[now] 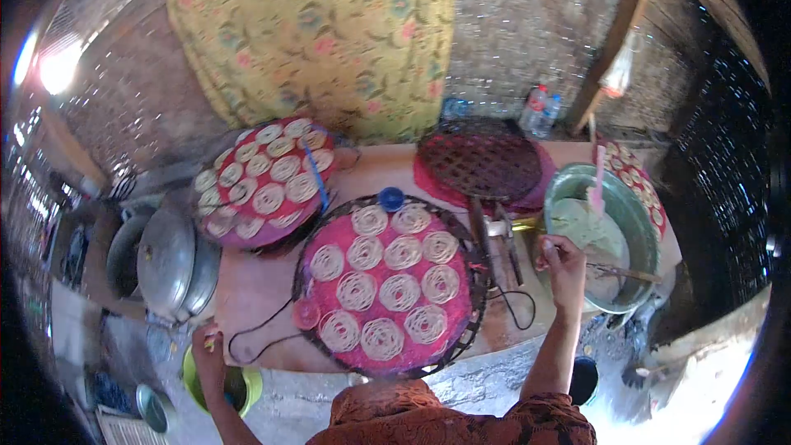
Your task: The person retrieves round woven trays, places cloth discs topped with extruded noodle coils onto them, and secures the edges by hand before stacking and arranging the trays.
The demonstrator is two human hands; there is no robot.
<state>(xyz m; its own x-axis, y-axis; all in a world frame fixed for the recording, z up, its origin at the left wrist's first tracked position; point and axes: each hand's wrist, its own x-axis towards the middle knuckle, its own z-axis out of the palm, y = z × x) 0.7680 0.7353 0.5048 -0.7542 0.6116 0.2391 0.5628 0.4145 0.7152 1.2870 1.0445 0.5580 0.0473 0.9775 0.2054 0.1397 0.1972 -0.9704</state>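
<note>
My right hand point(563, 265) is raised at the near left rim of a green basin point(651, 235). Its fingers are pinched together, and anything between them is too small to make out. Pale dough or batter point(589, 227) lies in the basin, with a pink-handled spatula point(597, 181) and a thin stick point(622, 272). My left hand point(210, 350) hangs low over a lime-green bucket point(251, 387), its fingers curled, with small pale spots at the fingertips. Between my hands, a round black-rimmed tray point(480, 305) with a pink cloth bears several coiled pale noodle-like rounds point(400, 292).
Another tray of coils point(268, 177) stands back left, near a large metal pot point(165, 259). A dark woven tray point(482, 161) lies at the back, with plastic bottles point(540, 111) behind it. Black cord loops point(264, 346) lie on the table point(247, 297). A yellow floral cloth point(321, 33) hangs behind.
</note>
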